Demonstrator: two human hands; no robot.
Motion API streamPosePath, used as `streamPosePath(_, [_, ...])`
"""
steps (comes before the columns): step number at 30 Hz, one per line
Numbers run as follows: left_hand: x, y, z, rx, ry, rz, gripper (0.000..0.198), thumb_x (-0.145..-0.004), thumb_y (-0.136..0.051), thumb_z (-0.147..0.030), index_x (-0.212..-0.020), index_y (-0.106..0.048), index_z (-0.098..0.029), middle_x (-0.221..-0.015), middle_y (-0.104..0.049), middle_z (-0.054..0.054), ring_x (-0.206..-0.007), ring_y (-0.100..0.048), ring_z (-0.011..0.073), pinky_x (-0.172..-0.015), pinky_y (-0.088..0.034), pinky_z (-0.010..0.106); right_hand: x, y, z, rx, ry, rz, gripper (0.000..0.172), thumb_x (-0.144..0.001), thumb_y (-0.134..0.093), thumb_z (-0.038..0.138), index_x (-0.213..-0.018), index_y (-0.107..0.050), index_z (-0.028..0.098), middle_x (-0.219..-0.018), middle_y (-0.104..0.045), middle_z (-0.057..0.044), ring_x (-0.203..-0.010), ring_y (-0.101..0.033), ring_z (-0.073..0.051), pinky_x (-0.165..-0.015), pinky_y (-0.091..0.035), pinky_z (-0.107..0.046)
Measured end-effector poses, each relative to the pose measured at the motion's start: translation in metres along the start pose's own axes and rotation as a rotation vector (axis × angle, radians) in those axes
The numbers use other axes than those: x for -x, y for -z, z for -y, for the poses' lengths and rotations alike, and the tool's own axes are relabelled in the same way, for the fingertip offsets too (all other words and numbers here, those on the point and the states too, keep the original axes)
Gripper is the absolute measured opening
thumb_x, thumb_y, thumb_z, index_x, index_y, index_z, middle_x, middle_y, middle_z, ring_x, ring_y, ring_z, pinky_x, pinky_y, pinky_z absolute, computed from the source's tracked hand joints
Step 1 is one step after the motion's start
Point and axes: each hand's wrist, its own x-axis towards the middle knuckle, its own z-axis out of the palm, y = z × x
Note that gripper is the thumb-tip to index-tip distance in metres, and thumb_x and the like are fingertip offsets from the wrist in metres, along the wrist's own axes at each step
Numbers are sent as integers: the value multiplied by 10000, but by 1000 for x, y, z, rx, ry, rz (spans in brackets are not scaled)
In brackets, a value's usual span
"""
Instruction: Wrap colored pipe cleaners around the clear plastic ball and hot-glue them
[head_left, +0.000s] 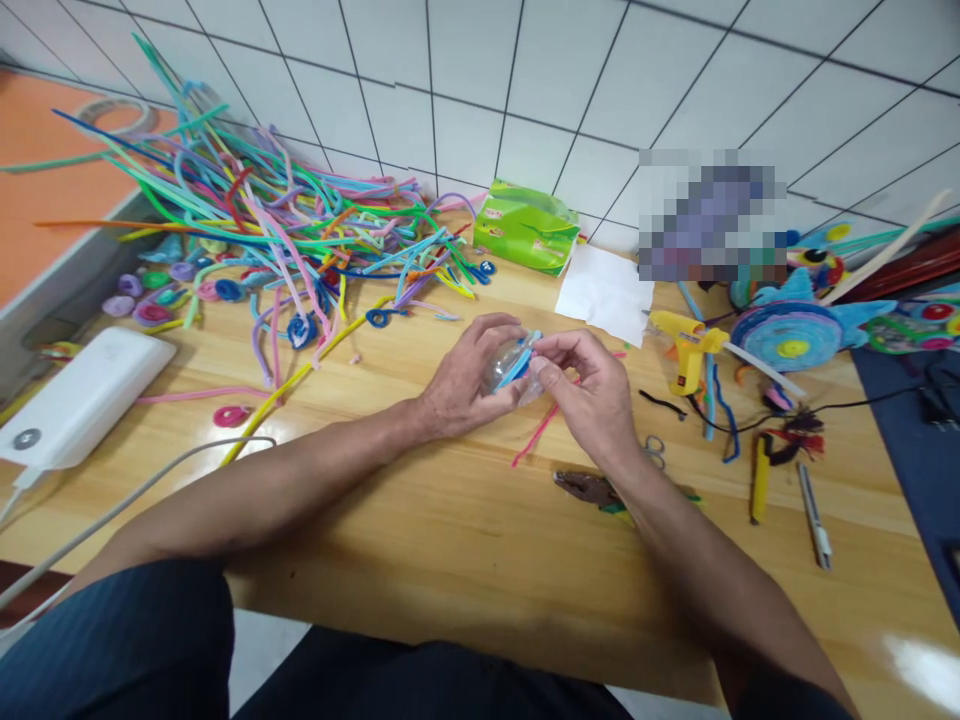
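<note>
Above the middle of the table, my left hand point(459, 385) is wrapped round a clear plastic piece point(501, 360) that looks like part of a bottle. Light-blue and darker-blue pipe cleaners point(516, 370) lie against its side. My right hand point(592, 390) is closed at the piece's right end, thumb and fingertips pinched at the blue pipe cleaners. What exactly sits between those fingertips is partly hidden. Below the hands a pink pipe cleaner point(534, 437) lies on the wood. Dark-handled pliers point(586, 487) rest near my right forearm, with small scissors point(655, 450) behind it.
A heap of coloured pipe cleaners point(300, 220) spreads at the back left. A white power bank point(86, 395) with a cable lies left. Behind are a green tissue pack point(525, 228) and white paper point(606, 290). Rightward lie a yellow glue gun point(686, 350), a blue fish craft point(795, 335) and a cutter point(815, 515).
</note>
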Motion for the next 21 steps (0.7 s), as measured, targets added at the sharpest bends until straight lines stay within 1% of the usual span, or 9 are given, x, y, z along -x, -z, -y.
streamPosePath(4, [0, 0, 0, -3, -16, -10, 505, -1106, -640, -538, -1535, -537, -293, -1546, -655, 161, -1478, -646, 355, -1248, -566, 618, 1, -1, -2, -24, 3, 3, 112, -989, -731, 314, -1082, -781, 277, -1062, -826, -28, -968, -745, -214, -911, -585, -403])
streamPosePath(8, [0, 1, -1, -3, 22, 19, 529, -1081, -660, -540, -1534, -546, -292, -1547, -658, 156, -1493, -633, 362, -1263, -551, 620, 0, -4, -6, -28, -8, -9, 130, -993, -730, 337, -1104, -767, 281, -1067, -827, -30, -979, -750, -217, -915, -587, -404])
streamPosePath(10, [-1, 1, -1, -2, 24, 13, 530, -1076, -673, -525, -1533, -547, -289, -1539, -663, 152, -1492, -633, 361, -1267, -549, 610, 0, -5, -6, -27, -10, -10, 131, -995, -732, 339, -1107, -766, 281, -1073, -828, -30, -981, -751, -215, -918, -588, -402])
streamPosePath(15, [0, -2, -1, -28, -23, -48, 486, -1088, -686, -457, -1516, -548, -273, -1500, -679, 151, -1455, -656, 341, -1249, -565, 582, 1, -4, -2, -51, -10, -16, 121, -989, -725, 316, -1089, -774, 271, -1067, -814, -28, -980, -746, -207, -916, -586, -391])
streamPosePath(21, [-1, -1, 2, -37, -98, -52, 462, -1102, -660, -451, -1506, -551, -253, -1462, -687, 149, -1421, -672, 326, -1213, -593, 572, -1, -4, -4, -140, -57, 2, 127, -934, -767, 301, -1053, -779, 256, -1053, -822, -21, -962, -734, -199, -903, -561, -385])
